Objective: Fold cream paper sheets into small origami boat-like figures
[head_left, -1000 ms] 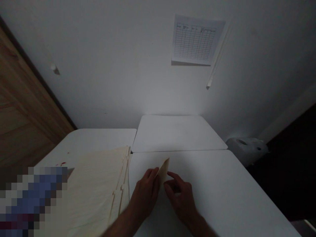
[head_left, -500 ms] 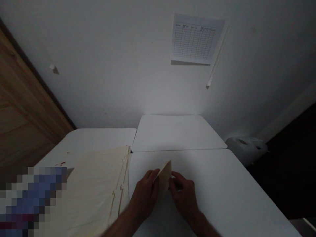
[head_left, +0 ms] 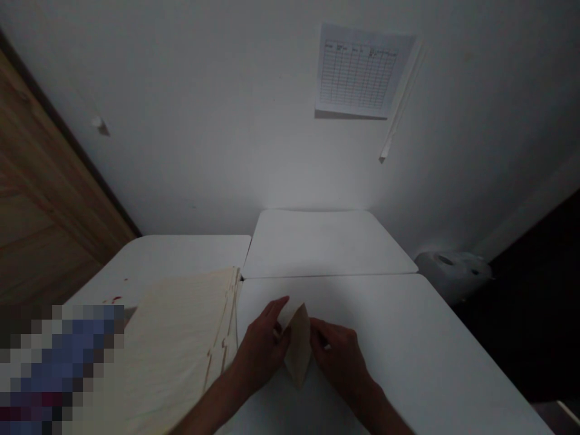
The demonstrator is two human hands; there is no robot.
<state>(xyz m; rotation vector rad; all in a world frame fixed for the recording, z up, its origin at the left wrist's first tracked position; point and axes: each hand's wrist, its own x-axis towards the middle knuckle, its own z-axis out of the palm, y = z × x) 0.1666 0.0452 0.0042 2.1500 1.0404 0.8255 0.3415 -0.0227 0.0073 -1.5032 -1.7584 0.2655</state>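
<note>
1. I'm taking the piece of paper (head_left: 299, 350) as the centre of my clock, with twelve towards the wall. It stands up between the two hands, over the near part of the tabletop (head_left: 417, 338), one point towards twelve and another towards six. I can't tell whether its lower tip touches down.

2. The left hand (head_left: 261, 343), at nine o'clock, appears to grasp the paper's left edge, thumb against it and forefinger stretched out towards one.

3. The right hand (head_left: 338, 350), at three, has its fingers bent in against the opposite edge; it seems to pinch it lightly, though the grip is partly hidden.

4. Further out at nine lies a pile of cream sheets (head_left: 181, 332), uneven along the side facing the hands. Neither hand touches it.

5. Just past twelve, a printed table (head_left: 353, 75) hangs on the wall.

6. The step in hand looks to me like shaping or turning the paper between the fingertips.

7. The next move, I judge, calls for a light, even hold on both edges, since thin paper could crease askew.
</note>
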